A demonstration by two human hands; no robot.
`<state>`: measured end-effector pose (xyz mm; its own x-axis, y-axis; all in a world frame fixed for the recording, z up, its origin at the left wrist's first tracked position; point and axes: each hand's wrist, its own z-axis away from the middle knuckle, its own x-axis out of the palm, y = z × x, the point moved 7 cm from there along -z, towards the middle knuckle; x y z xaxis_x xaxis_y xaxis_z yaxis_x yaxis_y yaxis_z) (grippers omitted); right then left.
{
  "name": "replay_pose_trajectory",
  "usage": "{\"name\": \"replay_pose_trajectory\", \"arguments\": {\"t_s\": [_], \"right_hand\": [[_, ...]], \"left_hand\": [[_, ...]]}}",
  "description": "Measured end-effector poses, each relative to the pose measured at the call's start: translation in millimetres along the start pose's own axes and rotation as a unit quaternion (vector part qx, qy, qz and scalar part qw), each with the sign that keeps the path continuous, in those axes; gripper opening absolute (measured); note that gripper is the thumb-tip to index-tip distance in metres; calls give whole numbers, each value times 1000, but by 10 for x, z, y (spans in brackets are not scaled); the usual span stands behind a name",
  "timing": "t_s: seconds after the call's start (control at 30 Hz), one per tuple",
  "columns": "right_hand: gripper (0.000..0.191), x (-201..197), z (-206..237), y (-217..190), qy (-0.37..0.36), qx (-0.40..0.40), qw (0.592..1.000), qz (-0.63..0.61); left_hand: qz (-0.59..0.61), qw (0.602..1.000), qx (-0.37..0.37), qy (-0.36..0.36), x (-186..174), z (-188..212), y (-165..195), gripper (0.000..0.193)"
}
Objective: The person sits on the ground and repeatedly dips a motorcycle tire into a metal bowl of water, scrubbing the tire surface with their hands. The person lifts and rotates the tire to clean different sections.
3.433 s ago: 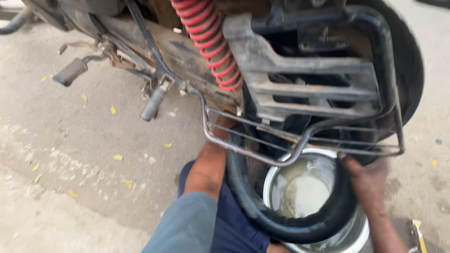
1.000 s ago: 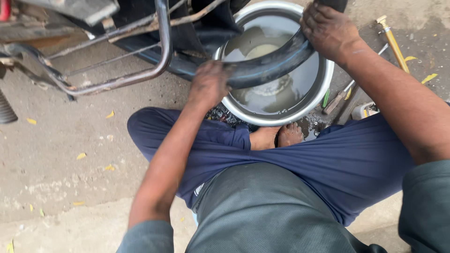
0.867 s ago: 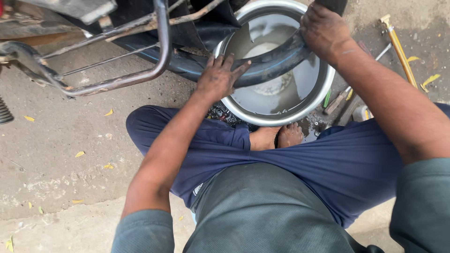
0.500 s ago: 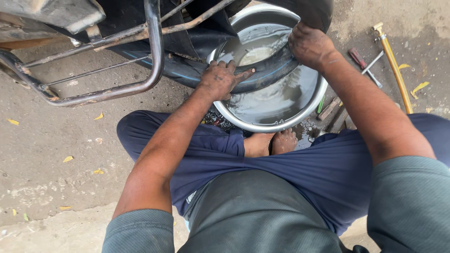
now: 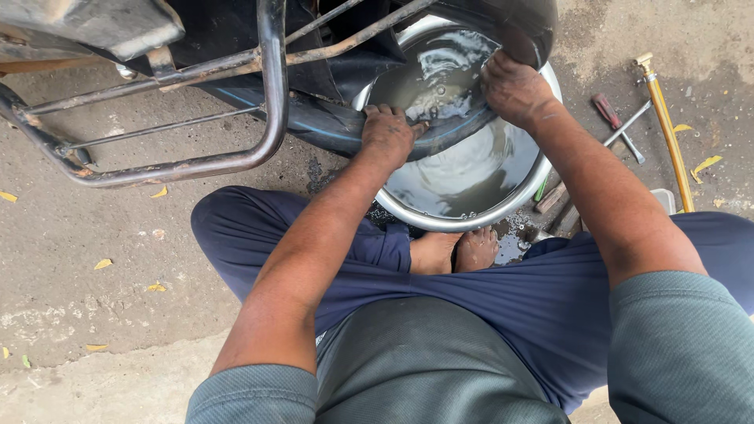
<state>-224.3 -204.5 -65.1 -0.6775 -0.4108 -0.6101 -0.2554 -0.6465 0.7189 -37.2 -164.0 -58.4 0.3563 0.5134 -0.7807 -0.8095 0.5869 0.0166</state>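
Observation:
A black rubber inner tube (image 5: 463,126) loops out from under a motorbike and lies across a round metal basin (image 5: 503,213) of murky water. My left hand (image 5: 386,133) presses down on the wet tube at the basin's left rim, fingers wrapped over it. Over at the basin's far right, where the tube bends upward, my right hand (image 5: 514,88) grips it. I sit cross-legged in dark blue trousers, bare feet (image 5: 455,250) just in front of the basin.
The motorbike's bent steel guard rail (image 5: 267,86) and dark body fill the upper left. A red-handled screwdriver (image 5: 606,110), a spanner (image 5: 628,129) and a yellow-handled tool (image 5: 667,118) lie on the concrete at the right. Yellow leaves dot the ground.
The view has drawn closer and shifted left. My left hand has slid along the tube onto the basin's left rim; my right hand has kept its grip higher on the tube.

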Motion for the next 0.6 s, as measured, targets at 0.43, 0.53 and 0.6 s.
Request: {"name": "replay_pose_trajectory", "arguments": {"t_s": [0.43,0.53,0.6], "right_hand": [[26,20,-70,-35,32,15,999,17],[27,-4,-73,-29,35,20,999,33],[25,9,-88,-35,10,12,1000,11]], "left_hand": [[-7,1000,-9,-15,40,-158,0,61],[-7,1000,-12,-28,58,-169,-5,70],[-7,999,-6,-32,61,-175,3,75]]}}
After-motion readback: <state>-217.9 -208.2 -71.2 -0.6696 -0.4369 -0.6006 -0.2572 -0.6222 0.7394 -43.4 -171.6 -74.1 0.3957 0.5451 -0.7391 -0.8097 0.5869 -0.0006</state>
